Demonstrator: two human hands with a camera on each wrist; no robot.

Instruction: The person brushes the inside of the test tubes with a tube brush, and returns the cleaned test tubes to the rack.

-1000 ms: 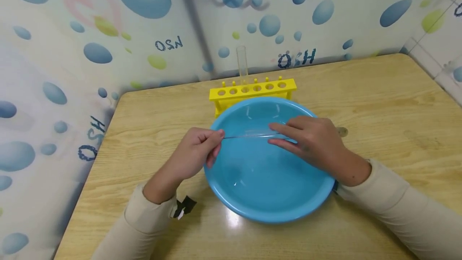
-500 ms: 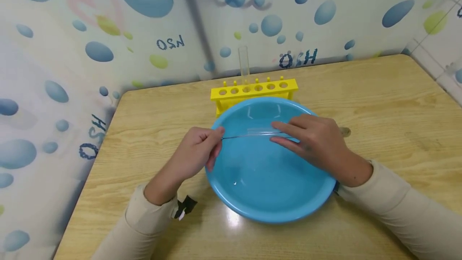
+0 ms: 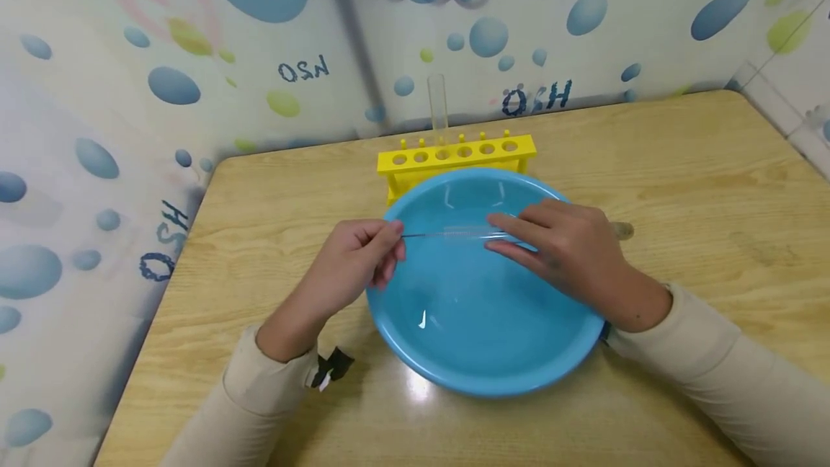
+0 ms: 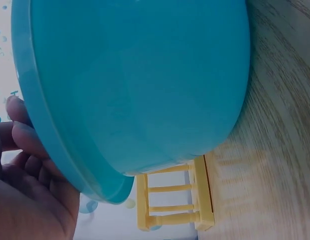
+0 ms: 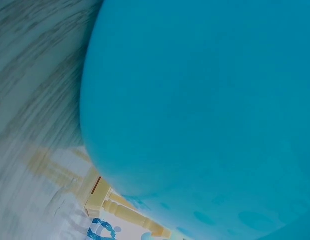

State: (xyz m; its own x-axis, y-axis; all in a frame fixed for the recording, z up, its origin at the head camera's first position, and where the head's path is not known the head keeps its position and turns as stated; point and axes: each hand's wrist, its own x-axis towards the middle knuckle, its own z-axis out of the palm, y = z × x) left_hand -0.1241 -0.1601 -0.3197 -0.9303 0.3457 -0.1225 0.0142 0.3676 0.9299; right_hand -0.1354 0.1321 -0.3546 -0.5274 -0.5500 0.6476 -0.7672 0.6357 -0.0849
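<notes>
Above the blue basin (image 3: 486,323), a clear glass tube (image 3: 476,233) lies nearly level, with its right part in the right hand (image 3: 570,254), whose fingers and thumb grip it. A thin wire-stemmed brush (image 3: 424,235) runs from inside the tube's left part to the left hand (image 3: 350,265), which pinches the stem between thumb and forefinger at the basin's left rim. In the left wrist view the left hand (image 4: 34,185) shows beside the basin rim (image 4: 49,125); the brush is hidden there. The right wrist view shows the basin's outer wall (image 5: 195,100) and no hand.
Behind the basin stands a yellow test tube rack (image 3: 454,157) with one upright clear tube (image 3: 438,108) in it. A small brownish end of something (image 3: 624,230) shows beyond the right hand. A patterned wall (image 3: 246,92) borders the wooden table (image 3: 700,179).
The left hand has shifted slightly, and the brush stem lies more level than before. The right hand keeps its grip on the tube. The head view has tilted a little.
</notes>
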